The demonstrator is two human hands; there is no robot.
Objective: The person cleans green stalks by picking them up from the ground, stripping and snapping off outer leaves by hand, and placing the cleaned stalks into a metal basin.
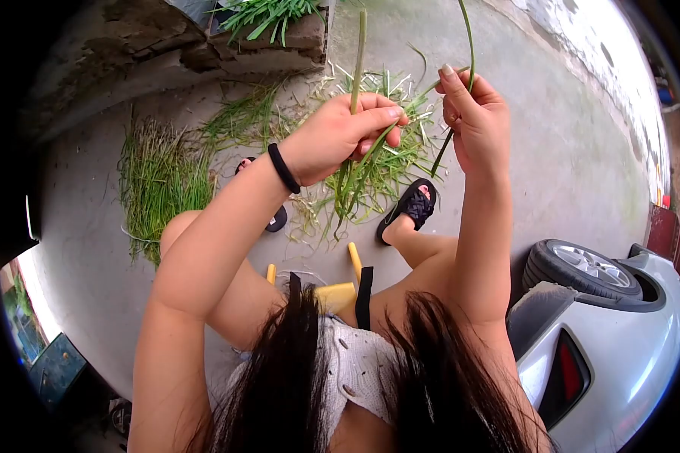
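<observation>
My left hand (pixel 340 136) is closed around several garlic chives (pixel 359 57); one pale stalk stands up above the fist and long green blades droop below it. To its right, my right hand (pixel 477 124) pinches a thin green blade (pixel 470 38) between thumb and fingertips. The blade arches upward out of the frame, and its dark lower end hangs beneath the fingers. A short green piece pokes from the right fingertips toward my left hand. Both hands are raised over a loose heap of green leaves and pale scraps (pixel 400 162) on the concrete.
A large pile of chives (pixel 162 177) lies at left. More leaves (pixel 268 16) rest on a stone ledge (pixel 291 41). Between my legs is a yellow stool (pixel 336 296). A wheel (pixel 589 266) and a silver car bumper (pixel 631 362) are at right, near a wall (pixel 574 38).
</observation>
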